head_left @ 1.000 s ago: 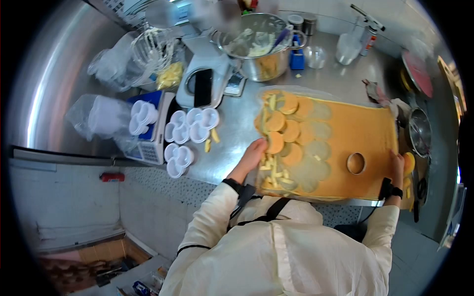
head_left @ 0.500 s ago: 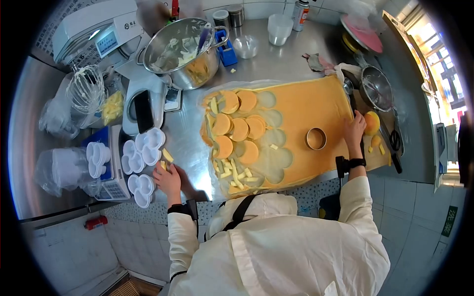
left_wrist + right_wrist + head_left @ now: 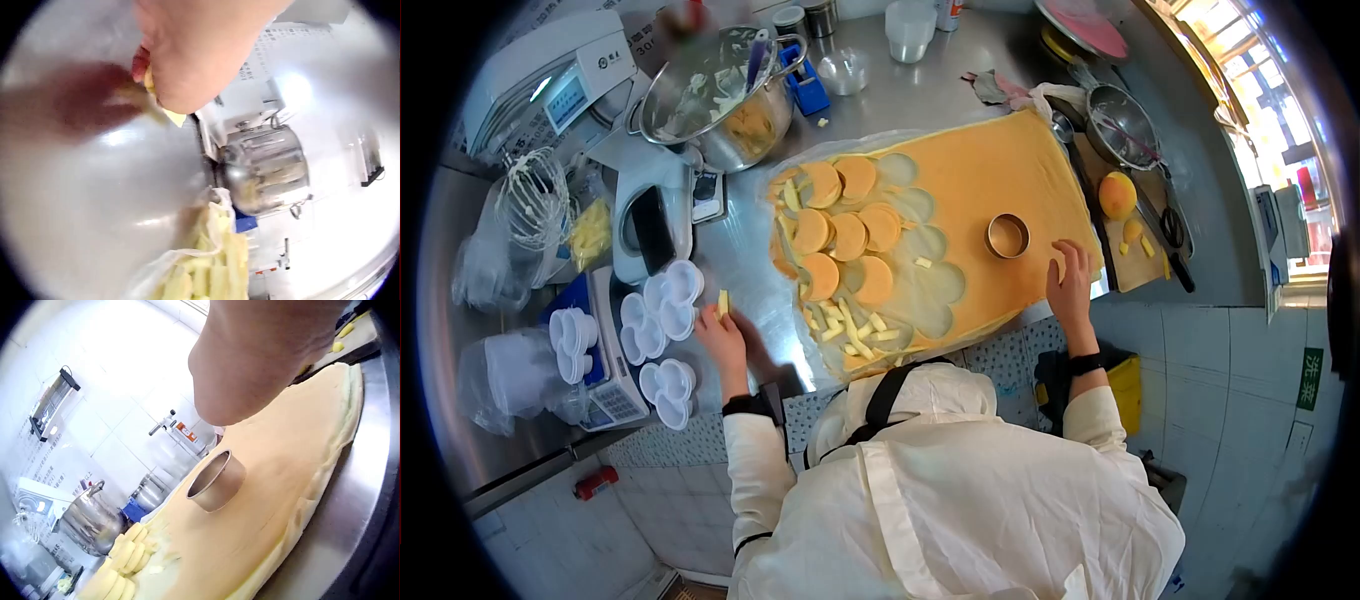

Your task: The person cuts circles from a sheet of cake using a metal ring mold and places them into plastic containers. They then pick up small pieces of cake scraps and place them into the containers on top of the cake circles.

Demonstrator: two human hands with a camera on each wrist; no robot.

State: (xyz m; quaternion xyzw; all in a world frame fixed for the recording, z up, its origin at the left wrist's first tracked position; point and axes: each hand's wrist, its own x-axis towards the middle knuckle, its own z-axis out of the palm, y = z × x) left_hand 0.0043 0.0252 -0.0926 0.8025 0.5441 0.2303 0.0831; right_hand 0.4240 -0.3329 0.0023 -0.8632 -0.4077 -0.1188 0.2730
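Note:
My left hand pinches a pale yellow strip between thumb and fingers, close over the steel counter beside the white cups. At the right, my right hand hovers at the front right of the golden sheet cake, fingers spread and slightly bent, holding nothing. A metal ring cutter stands on the sheet to the left of that hand. Cut cake rounds lie on the sheet's left part, where round holes show the liner. More pale yellow strips are heaped at the sheet's front left.
Behind the sheet stand a steel pot with cream and a spatula, and a blue tape dispenser. A scale and a phone are on the left. A cutting board with a mango lies right, near a knife.
My left hand has left the sheet's left edge, moved left to the cups and picked up a yellow strip. The right hand has come off the sheet's right edge and drawn back toward the front.

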